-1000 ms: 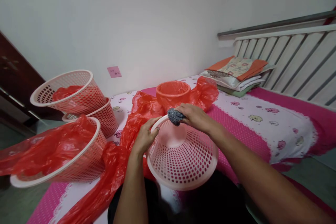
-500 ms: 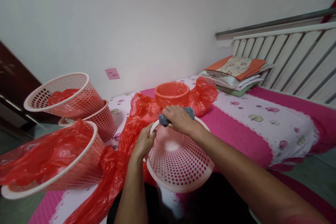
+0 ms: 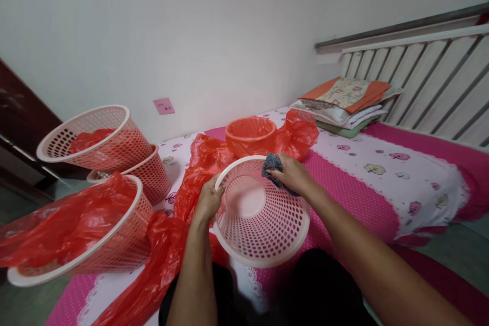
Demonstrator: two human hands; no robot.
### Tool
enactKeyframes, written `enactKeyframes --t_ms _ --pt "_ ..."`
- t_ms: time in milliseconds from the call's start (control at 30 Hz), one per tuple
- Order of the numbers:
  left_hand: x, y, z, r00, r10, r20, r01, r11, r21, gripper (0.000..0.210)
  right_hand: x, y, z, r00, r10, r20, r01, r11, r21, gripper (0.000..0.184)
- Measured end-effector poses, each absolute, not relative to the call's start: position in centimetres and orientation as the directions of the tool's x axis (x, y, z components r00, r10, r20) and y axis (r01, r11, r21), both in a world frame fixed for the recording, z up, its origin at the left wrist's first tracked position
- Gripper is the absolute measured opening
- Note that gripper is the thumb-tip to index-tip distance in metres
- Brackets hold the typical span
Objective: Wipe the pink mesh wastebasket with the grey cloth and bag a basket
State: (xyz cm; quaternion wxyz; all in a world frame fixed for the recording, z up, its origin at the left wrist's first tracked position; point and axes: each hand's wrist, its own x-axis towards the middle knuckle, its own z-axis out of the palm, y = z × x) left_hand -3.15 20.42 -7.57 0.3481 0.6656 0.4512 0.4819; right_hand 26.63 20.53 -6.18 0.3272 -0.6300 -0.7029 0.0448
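A pale pink perforated plastic basket (image 3: 263, 237) is tilted with its mouth toward me, above my lap. My left hand (image 3: 209, 198) grips its rim on the left side, thumb inside the opening. In my right hand (image 3: 292, 173) is a dark grey cloth (image 3: 272, 167), pressed over the rim at the upper right. Just behind the basket sits a red plastic-covered round bowl (image 3: 250, 135). Crumpled red plastic bags (image 3: 183, 198) spread to the left of my left hand.
At left, a pink basket (image 3: 137, 135) rests tilted on another basket (image 3: 156, 178). A nearer basket (image 3: 143, 232) holds red plastic. Folded bedding (image 3: 346, 99) lies by a white radiator (image 3: 424, 81) at right. The flowered bedsheet (image 3: 385, 168) covers the bed. A pink note (image 3: 163, 106) hangs on the wall.
My right hand has slid the grey cloth along the rim from the top to the upper right. The left hand keeps its grip, and the basket has shifted slightly.
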Motion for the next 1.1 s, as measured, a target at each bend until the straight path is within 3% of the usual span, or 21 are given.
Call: enactKeyframes --t_ms 367,667,867,1000,1100 --pt "-1.8 20.6 -6.7 0.094 0.958 0.271 0.177 -0.284 0.942 0.040 28.4 15.1 -12.5 0.342 0.889 0.305 0.713 -0.034 -0.700 0.032" --pt "-1.2 20.6 -6.6 0.085 0.971 0.223 0.121 -0.232 0.965 0.048 27.5 11.1 -18.3 0.499 0.854 0.148 0.419 -0.089 -0.904 0.047" --pt "-1.1 20.8 -6.2 0.146 0.974 0.174 0.022 -0.179 0.984 0.059 30.0 10.3 -18.3 0.369 0.915 0.164 0.229 0.082 -0.970 0.066" --pt "-1.0 20.8 -6.0 0.169 0.969 0.182 -0.004 -0.184 0.983 0.064 31.9 11.4 -16.4 0.274 0.932 0.239 0.205 0.186 -0.961 0.081" --pt "-1.4 20.8 -6.1 0.180 0.971 0.156 -0.016 -0.156 0.988 0.067 32.4 11.8 -15.7 0.117 0.955 0.273 0.307 0.226 -0.924 0.067"
